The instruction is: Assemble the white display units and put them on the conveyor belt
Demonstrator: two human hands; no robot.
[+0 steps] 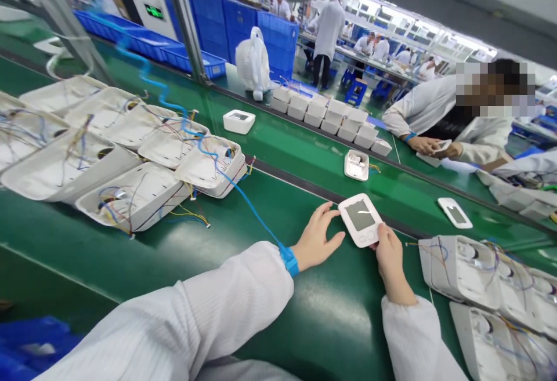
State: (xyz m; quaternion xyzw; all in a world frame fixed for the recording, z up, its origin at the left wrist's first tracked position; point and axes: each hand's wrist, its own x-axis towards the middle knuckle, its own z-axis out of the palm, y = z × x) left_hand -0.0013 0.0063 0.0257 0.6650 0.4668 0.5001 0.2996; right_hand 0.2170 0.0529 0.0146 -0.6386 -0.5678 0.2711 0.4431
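Observation:
A white device with a grey screen and two buttons [361, 219] lies on the green table [226, 236] in front of me. My left hand [319, 238] touches its left edge with spread fingertips. My right hand [389, 253] grips its lower right corner with thumb and fingers. A blue wrist strap [289, 259] with a coiled blue cord [204, 149] circles my left wrist.
Open white casings with coloured wires [130, 195] lie stacked at left, more [465, 265] at right. On the belt beyond: an open casing [357, 164], a closed unit [239, 121], a front panel [455, 213], rows of white units [331, 115]. A co-worker's hands [429, 146] work opposite.

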